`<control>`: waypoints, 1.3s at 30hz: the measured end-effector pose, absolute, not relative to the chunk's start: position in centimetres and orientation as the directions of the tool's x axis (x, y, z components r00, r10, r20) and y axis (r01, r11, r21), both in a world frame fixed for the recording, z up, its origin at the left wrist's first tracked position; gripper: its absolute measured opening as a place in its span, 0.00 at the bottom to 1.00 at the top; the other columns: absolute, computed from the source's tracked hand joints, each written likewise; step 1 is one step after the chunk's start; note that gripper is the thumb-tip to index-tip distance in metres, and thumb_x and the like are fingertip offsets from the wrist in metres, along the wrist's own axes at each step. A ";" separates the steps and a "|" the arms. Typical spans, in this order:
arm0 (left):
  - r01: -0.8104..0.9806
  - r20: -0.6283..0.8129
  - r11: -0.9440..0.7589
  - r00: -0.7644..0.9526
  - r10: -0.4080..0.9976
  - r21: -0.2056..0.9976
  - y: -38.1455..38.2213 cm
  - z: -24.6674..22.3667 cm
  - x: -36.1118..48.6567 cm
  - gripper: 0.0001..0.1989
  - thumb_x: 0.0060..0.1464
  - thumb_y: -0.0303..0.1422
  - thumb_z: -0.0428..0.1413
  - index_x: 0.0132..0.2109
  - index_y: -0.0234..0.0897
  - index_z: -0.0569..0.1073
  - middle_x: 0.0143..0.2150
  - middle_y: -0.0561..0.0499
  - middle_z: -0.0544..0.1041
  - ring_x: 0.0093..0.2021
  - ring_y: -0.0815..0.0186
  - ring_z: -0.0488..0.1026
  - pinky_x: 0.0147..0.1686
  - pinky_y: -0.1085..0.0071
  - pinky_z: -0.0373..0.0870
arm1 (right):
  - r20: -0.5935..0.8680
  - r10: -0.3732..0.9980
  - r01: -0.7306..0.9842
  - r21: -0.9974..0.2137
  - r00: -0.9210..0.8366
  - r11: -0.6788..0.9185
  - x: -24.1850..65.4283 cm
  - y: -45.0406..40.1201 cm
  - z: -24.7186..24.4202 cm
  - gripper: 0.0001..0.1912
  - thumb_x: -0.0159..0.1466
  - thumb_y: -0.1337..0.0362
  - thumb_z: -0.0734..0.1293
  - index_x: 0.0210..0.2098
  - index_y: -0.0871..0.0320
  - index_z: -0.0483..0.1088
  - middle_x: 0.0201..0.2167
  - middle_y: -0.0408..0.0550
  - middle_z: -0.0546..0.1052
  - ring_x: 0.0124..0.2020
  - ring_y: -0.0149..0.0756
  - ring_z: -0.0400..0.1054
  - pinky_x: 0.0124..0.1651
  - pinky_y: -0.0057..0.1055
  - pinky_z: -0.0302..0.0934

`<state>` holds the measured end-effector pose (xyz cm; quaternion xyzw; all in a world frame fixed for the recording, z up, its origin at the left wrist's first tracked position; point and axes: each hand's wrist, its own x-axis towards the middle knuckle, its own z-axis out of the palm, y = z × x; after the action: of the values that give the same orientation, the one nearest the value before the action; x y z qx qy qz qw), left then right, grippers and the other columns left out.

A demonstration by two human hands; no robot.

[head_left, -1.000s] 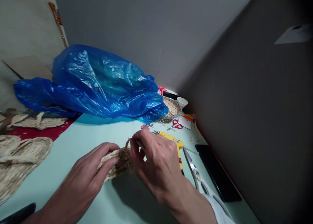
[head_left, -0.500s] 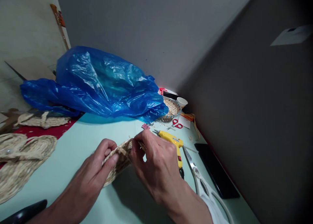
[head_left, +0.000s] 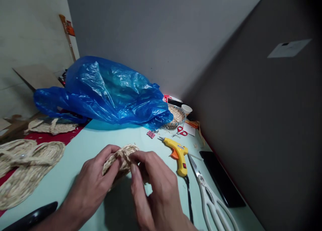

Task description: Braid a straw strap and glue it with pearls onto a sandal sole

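A woven straw slipper point(head_left: 125, 153) is held tilted above the pale green table. My left hand point(head_left: 94, 180) is closed around its near left side, thumb pressed on the top. At the slipper's right side, the thumb and forefinger of my right hand point(head_left: 159, 187) pinch the straw by the strap; what lies right between the fingertips is hidden. More woven slippers point(head_left: 32, 170) of the same kind lie at the left on a red cloth. A yellow glue gun point(head_left: 179, 153) with an orange trigger rests to the right of my right hand.
Large white-handled scissors point(head_left: 210, 197) and a black phone-like slab point(head_left: 222, 179) lie at the right. Behind are red-handled scissors point(head_left: 182, 131), pink clips point(head_left: 151, 134), a small basket point(head_left: 177, 115) and a white cup point(head_left: 186, 109). A blue plastic bag point(head_left: 108, 90) fills the back.
My right hand has drawn down and back along the slipper, uncovering the glue gun. The slipper has turned a little in my left hand. The view has shifted slightly.
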<state>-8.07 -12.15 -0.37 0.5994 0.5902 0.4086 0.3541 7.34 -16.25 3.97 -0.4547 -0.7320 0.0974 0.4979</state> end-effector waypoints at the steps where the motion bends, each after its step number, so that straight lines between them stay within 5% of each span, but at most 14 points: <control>1: 0.414 0.063 -0.048 -0.025 0.998 0.909 -12.1 -0.4 -8.2 0.16 0.55 0.50 0.53 0.42 0.46 0.73 0.30 0.53 0.81 0.34 0.56 0.80 0.30 0.69 0.74 | 0.615 0.786 0.526 -0.651 -0.056 0.547 7.2 -16.7 3.6 0.12 0.70 0.73 0.61 0.50 0.56 0.68 0.38 0.46 0.77 0.39 0.34 0.73 0.43 0.28 0.66; 5: 0.395 0.026 -0.024 0.000 1.000 0.918 -11.7 -0.3 -8.5 0.17 0.58 0.53 0.50 0.43 0.47 0.70 0.32 0.54 0.80 0.33 0.57 0.79 0.32 0.69 0.73 | 0.515 0.854 0.394 -0.771 -0.075 0.500 7.6 -17.6 1.7 0.17 0.69 0.71 0.62 0.55 0.50 0.64 0.42 0.43 0.78 0.40 0.32 0.75 0.44 0.25 0.67; 10: 0.384 0.003 0.005 -0.020 1.000 0.923 -11.3 0.0 -8.5 0.21 0.57 0.57 0.48 0.44 0.47 0.67 0.32 0.54 0.79 0.32 0.57 0.76 0.33 0.66 0.74 | 0.426 0.896 0.361 -0.822 -0.125 0.441 8.1 -17.7 -0.3 0.07 0.72 0.65 0.63 0.47 0.47 0.69 0.38 0.38 0.82 0.35 0.32 0.77 0.39 0.24 0.66; 17: 0.422 0.038 -0.021 -0.031 0.999 0.906 -11.5 -0.4 -8.4 0.21 0.57 0.56 0.50 0.46 0.48 0.69 0.36 0.53 0.80 0.36 0.56 0.77 0.37 0.63 0.73 | 0.449 0.888 0.434 -0.823 0.101 0.366 8.4 -18.2 2.1 0.14 0.74 0.47 0.58 0.48 0.48 0.66 0.30 0.40 0.79 0.26 0.35 0.73 0.29 0.29 0.64; 20: 0.437 0.081 -0.050 -0.051 0.995 0.898 -11.8 -0.8 -8.5 0.19 0.58 0.55 0.51 0.47 0.48 0.70 0.38 0.53 0.80 0.39 0.54 0.78 0.37 0.63 0.71 | 0.459 0.872 0.457 -0.821 0.170 0.343 9.9 -17.4 4.3 0.15 0.74 0.50 0.60 0.54 0.51 0.62 0.29 0.39 0.75 0.26 0.34 0.72 0.29 0.28 0.64; 23: 0.437 0.100 -0.066 -0.056 0.993 0.897 -11.9 -0.8 -8.6 0.16 0.59 0.53 0.53 0.46 0.49 0.71 0.39 0.54 0.80 0.38 0.56 0.77 0.40 0.64 0.68 | 0.440 0.897 0.505 -0.785 0.047 0.358 11.0 -16.6 5.4 0.18 0.72 0.59 0.63 0.60 0.54 0.62 0.24 0.35 0.72 0.21 0.29 0.67 0.25 0.24 0.59; 28: 0.372 0.028 -0.004 -0.058 0.998 0.928 -11.4 -0.9 -9.0 0.19 0.58 0.54 0.53 0.47 0.48 0.72 0.38 0.52 0.81 0.37 0.55 0.78 0.36 0.65 0.71 | 0.496 0.858 0.490 -0.719 -0.133 0.492 10.3 -16.0 4.4 0.06 0.68 0.65 0.67 0.36 0.57 0.77 0.24 0.40 0.76 0.22 0.26 0.66 0.27 0.22 0.58; 31: 0.282 -0.022 0.036 -0.055 0.998 0.959 -11.2 -0.8 -9.0 0.22 0.59 0.55 0.52 0.52 0.46 0.70 0.41 0.51 0.83 0.38 0.56 0.79 0.36 0.66 0.74 | 0.500 0.830 0.452 -0.699 -0.246 0.554 9.6 -15.9 3.0 0.06 0.66 0.67 0.68 0.38 0.59 0.79 0.25 0.43 0.77 0.23 0.28 0.68 0.27 0.22 0.59; 39: 0.043 -0.138 0.137 0.023 0.990 0.990 -11.1 0.4 -8.0 0.20 0.53 0.50 0.59 0.45 0.42 0.70 0.36 0.49 0.84 0.35 0.56 0.82 0.32 0.68 0.76 | 0.501 0.855 0.392 -0.766 -0.133 0.509 9.0 -15.5 -0.5 0.13 0.67 0.69 0.63 0.42 0.53 0.80 0.28 0.43 0.78 0.26 0.30 0.70 0.34 0.23 0.65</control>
<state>-7.98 -11.11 0.44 0.4807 0.5372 0.4474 0.5293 8.98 -15.55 -0.46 -0.4362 -0.7150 0.2347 0.4934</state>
